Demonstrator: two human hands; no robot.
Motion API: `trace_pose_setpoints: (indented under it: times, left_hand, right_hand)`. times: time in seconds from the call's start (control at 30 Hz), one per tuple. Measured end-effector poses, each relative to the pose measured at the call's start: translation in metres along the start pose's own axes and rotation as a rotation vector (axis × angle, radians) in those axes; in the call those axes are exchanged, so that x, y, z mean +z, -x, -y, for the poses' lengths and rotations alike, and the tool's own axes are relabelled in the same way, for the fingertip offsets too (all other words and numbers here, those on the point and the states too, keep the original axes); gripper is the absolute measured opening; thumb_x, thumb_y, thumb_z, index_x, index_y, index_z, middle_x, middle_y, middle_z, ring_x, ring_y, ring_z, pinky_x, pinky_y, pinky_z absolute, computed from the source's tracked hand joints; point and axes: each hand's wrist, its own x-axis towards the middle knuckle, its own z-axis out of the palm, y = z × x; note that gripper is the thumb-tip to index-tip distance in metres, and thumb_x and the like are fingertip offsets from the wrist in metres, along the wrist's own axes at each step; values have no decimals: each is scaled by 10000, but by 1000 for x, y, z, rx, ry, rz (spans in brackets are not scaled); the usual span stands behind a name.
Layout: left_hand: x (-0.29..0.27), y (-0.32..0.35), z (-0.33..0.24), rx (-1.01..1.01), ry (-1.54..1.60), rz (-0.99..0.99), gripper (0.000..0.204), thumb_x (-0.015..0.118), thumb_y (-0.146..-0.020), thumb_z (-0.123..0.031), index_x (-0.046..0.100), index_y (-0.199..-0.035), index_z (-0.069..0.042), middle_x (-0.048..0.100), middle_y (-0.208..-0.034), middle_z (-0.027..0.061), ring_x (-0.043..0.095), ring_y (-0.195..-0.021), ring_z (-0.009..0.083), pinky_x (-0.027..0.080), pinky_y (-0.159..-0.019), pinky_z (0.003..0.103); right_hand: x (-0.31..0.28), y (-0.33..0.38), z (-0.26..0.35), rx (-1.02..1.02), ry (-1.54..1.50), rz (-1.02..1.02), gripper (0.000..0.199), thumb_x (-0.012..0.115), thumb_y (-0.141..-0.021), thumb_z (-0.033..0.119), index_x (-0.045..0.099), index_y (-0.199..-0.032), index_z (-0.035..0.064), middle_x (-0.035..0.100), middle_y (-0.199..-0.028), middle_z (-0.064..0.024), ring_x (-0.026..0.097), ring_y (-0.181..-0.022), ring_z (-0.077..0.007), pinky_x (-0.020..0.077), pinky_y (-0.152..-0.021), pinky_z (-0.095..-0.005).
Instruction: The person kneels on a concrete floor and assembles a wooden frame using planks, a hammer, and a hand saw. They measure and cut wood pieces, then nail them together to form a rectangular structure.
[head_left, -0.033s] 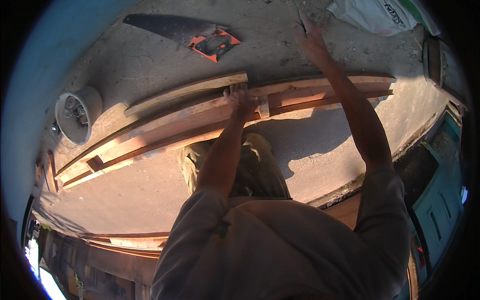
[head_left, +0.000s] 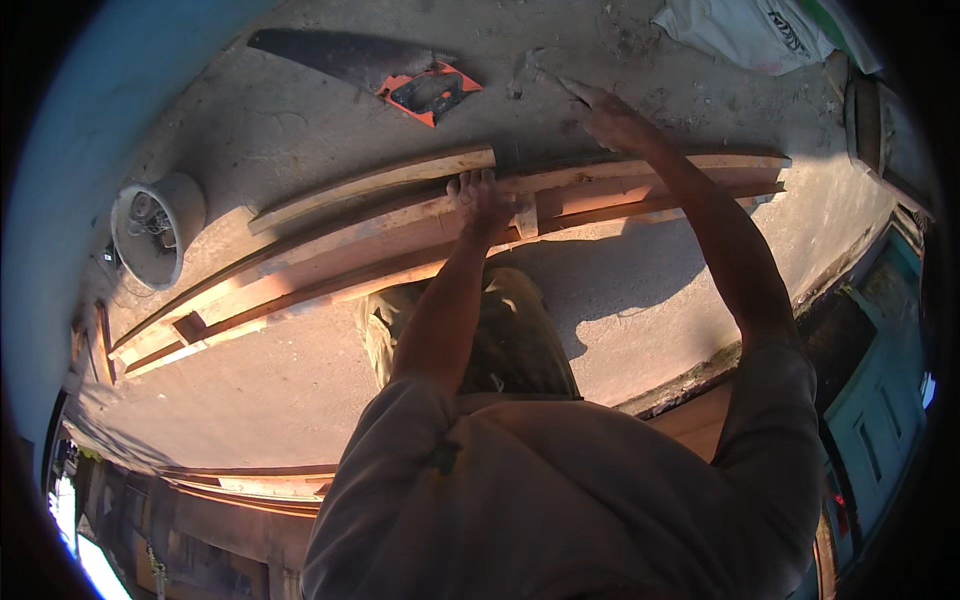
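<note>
A long wooden frame [head_left: 350, 240], made of parallel boards with short cross blocks, lies across the ground in front of my legs. My left hand [head_left: 480, 200] is closed over its far board near the middle, beside a short cross block [head_left: 527, 215]. Beyond the frame, my right hand [head_left: 618, 125] is closed around the handle of what looks like a hammer [head_left: 574, 88]. Its head end is blurred and hard to make out against the grey ground. A shorter loose board [head_left: 375, 187] lies along the frame's far side, left of my left hand.
A handsaw [head_left: 430, 92] with an orange and black handle lies on the concrete at the far side. At the left stands a white bucket [head_left: 190, 215] with small items inside. A white sack [head_left: 735, 30] is at the far right, with a teal door [head_left: 880, 420] at the right edge.
My right hand has come nearer and slightly left, and the hammer's handle has tilted over to the left. My left hand stays in place on the frame.
</note>
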Motion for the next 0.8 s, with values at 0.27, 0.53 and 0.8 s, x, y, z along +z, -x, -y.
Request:
trace_pose_setpoints:
  times: [0.27, 0.53, 0.8]
  left_hand:
    - [10, -2, 5, 19, -1, -59, 853, 866, -505, -505, 537, -1145, -47, 561, -1135, 113, 455, -1169, 273, 278, -991, 451]
    - [12, -3, 10, 72, -49, -79, 828, 860, -510, -523, 548, -1107, -40, 552, -1043, 90, 463, -1072, 251, 282, -950, 433]
    - [14, 16, 8, 61, 18, 8, 776, 860, -527, -514, 566, -1075, -48, 560, -1083, 99, 462, -1097, 255, 268, -978, 433]
  right_hand:
    - [-39, -6, 49, 44, -222, -264, 551, 489, -973, 299, 340, -1465, 102, 570, -1108, -192, 580, -835, -222, 453, -770, -374]
    - [-54, 20, 48, 62, -42, -12, 576, 503, -974, 362, 346, -1462, 99, 609, -900, -149, 563, -726, -184, 490, -758, -363]
    - [52, 31, -17, 126, 373, 377, 528, 506, -971, 278, 375, -1442, 79, 606, -1178, -274, 579, -1126, -351, 411, -981, -413]
